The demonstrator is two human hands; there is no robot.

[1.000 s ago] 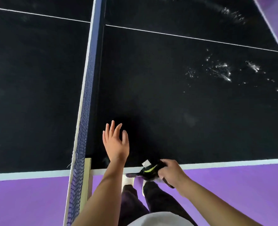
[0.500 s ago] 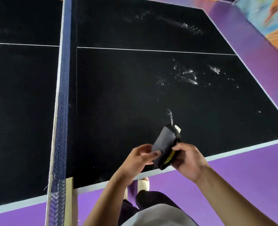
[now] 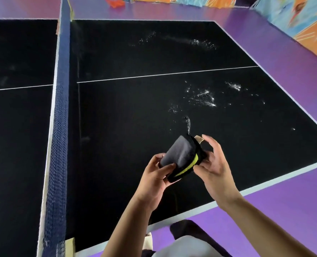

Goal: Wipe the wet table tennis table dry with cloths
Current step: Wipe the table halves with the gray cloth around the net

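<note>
Grey microfibre, folded into a thick pad, sits between the fingers (image 3: 155, 159) of both hands.

Left hand (image 3: 154, 180): thumb on top and fingers curled beneath. They pinch the lower near corner of the cloth (image 3: 181, 154), clamped tight.

Right hand (image 3: 216, 171): thumb is laid against the edge by the yellow-green trim (image 3: 188, 166), with the lower fingers behind the pad. The upper fingers are spread apart and lifted, and we cannot see them touching anything. A pale tag (image 3: 198, 139) pokes out at the top edge just beside them.

Handling, as we judge it:
- The cloth is light, soft and limp, with a plush pile that should soak up water well.
- It is neither slippery nor fragile.
- Held by one corner it would likely flop open.
- The better hold is a flat palm over the folded pad, or a grip along a folded edge, so that a broad face meets the surface.

Position: the cloth is held in the air, clear of the table (image 3: 117, 127). It hangs over the table's near right part, on the right-hand side of the net (image 3: 59, 127).

We note a scatter of water droplets (image 3: 200, 97) on the black top beyond the hands, on the near side of the white centre line (image 3: 163, 75). A second, thinner streak of droplets (image 3: 196, 42) lies well past that line. Wiping is not yet begun on either patch.

Purple floor (image 3: 284, 201) surrounds the table.
</note>
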